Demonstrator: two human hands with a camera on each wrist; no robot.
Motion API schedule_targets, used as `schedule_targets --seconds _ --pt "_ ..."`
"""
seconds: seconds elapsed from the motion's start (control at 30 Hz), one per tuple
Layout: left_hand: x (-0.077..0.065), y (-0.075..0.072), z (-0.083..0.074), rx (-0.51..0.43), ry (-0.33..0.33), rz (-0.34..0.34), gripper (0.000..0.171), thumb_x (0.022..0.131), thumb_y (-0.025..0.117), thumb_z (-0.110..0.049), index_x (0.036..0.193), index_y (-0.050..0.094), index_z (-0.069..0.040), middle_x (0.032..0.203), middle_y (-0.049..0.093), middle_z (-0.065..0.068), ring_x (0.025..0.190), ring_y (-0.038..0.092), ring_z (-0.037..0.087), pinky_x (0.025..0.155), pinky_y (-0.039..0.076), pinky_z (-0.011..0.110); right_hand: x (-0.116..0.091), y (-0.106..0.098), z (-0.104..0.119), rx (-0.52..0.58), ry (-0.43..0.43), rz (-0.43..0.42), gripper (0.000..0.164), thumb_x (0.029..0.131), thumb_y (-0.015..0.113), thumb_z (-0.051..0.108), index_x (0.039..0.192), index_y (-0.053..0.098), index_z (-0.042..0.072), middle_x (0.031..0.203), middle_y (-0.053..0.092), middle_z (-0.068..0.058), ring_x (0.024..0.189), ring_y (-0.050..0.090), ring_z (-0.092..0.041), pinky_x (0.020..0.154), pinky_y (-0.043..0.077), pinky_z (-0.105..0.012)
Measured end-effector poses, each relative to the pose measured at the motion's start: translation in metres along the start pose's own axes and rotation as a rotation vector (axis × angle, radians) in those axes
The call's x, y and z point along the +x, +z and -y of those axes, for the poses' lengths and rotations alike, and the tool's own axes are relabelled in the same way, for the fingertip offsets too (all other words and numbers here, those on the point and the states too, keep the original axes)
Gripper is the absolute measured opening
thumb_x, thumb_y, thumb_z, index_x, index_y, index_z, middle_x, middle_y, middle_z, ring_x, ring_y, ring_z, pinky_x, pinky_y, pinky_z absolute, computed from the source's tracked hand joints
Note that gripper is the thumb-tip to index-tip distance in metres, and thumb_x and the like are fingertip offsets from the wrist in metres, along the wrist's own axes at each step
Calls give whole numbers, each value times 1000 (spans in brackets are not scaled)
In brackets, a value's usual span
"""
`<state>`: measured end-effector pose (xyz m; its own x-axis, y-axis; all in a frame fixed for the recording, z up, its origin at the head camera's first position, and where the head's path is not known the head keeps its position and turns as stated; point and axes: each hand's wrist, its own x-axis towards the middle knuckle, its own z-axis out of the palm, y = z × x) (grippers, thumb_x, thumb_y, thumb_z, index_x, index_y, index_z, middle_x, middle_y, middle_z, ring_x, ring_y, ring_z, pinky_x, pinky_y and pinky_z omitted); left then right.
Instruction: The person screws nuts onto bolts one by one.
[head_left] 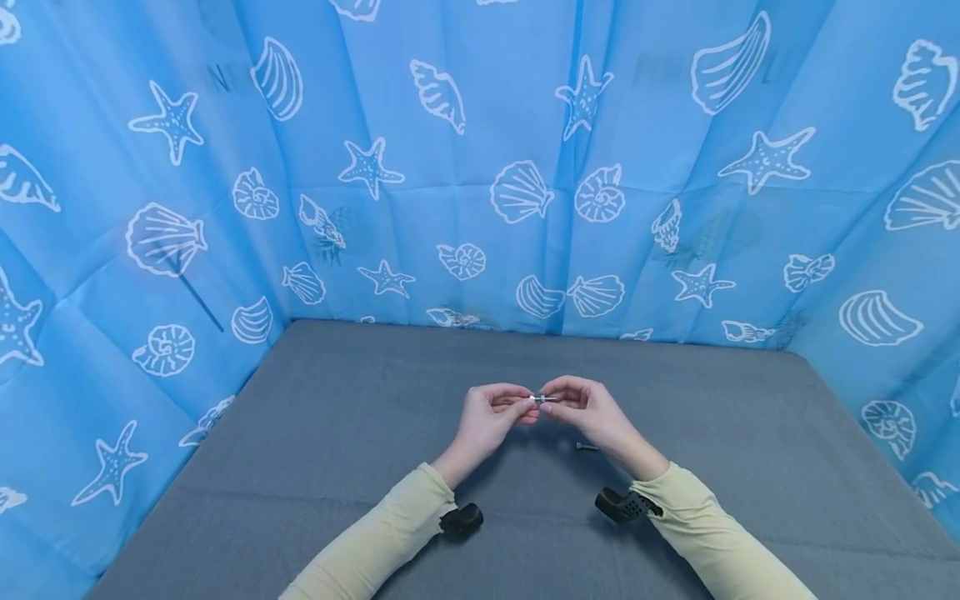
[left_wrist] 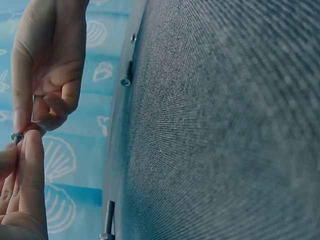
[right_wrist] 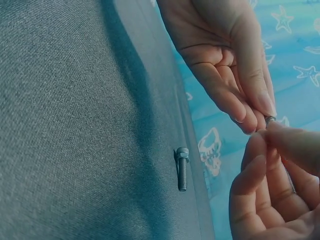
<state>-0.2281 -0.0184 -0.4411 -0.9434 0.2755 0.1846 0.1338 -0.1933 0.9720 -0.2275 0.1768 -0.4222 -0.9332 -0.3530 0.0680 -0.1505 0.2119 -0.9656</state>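
Note:
My left hand [head_left: 491,421] and right hand [head_left: 592,415] meet fingertip to fingertip above the table. A small silver bolt [head_left: 538,399] is pinched between them, its head at the left fingertips. A nut [head_left: 543,399] sits on its shank, where my right thumb and fingers pinch. Fingertips cover most of these parts in both wrist views. Below my right hand, another bolt [head_left: 587,447] lies on the table; a bolt with a nut on it [right_wrist: 182,169] shows in the right wrist view.
A grey cloth covers the table [head_left: 337,467]. In the left wrist view lie a bolt [left_wrist: 126,74], a small nut-like piece [left_wrist: 133,37] and a bolt with a nut [left_wrist: 108,220]. A blue shell-patterned curtain [head_left: 465,150] surrounds the table's back and sides.

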Motion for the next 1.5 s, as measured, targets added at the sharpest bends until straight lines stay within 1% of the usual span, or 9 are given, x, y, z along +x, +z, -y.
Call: schedule_targets --seconds 0.2,0.4,0.5,0.63,0.8,0.9,1.07,1.3,1.5 --pt "0 0 1 10 12 4 18 88 66 0 102 66 11 91 69 22 85 69 35 74 58 38 0 -1 2 -19 62 8 33 95 62 26 110 64 -4 97 66 -20 86 63 -29 77 55 -44" --pt "1 1 1 1 7 6 23 88 67 1 104 63 16 90 69 22 82 70 31 74 58 38 2 -3 2 6 12 9 29 93 65 14 113 60 -6 102 65 -21 89 62 -37 76 55 -44" --pt "2 1 1 1 12 1 20 87 67 1 102 65 14 90 69 24 81 70 31 73 59 38 2 -4 4 -19 17 18 27 94 64 18 110 63 -4 101 66 -19 92 62 -38 78 55 -44" --pt "3 1 1 0 20 -1 19 87 67 2 102 65 14 90 69 25 81 70 32 73 59 38 1 -5 7 -35 58 26 32 97 59 26 109 64 -4 97 66 -20 88 61 -35 77 54 -45" --pt "3 2 -2 6 19 -1 21 87 67 2 103 64 15 89 69 22 81 70 31 73 59 38 2 -6 7 10 31 36 31 95 63 15 116 57 -7 103 63 -22 92 62 -36 81 54 -48" --pt "3 1 -2 9 22 1 20 87 67 2 103 65 15 89 70 21 81 70 31 73 59 38 2 -5 7 3 35 30 29 94 64 16 114 60 -6 103 65 -18 96 61 -41 84 53 -49" --pt "2 1 -3 1 26 -1 17 87 67 2 101 66 11 90 69 23 82 70 33 74 58 38 3 -4 8 -33 78 22 34 96 60 28 109 65 -3 95 66 -17 87 59 -39 77 53 -44" --pt "1 0 -2 6 13 -2 20 88 66 1 104 64 14 91 69 22 83 70 31 74 58 37 3 -4 8 2 48 27 30 94 64 18 113 61 -4 101 66 -17 91 61 -36 78 53 -46" --pt "1 1 -2 8 5 2 15 88 65 4 101 66 11 92 68 25 85 69 37 75 58 40 3 -4 9 -11 92 51 34 97 59 26 108 63 -6 93 66 -18 85 61 -30 76 54 -42"
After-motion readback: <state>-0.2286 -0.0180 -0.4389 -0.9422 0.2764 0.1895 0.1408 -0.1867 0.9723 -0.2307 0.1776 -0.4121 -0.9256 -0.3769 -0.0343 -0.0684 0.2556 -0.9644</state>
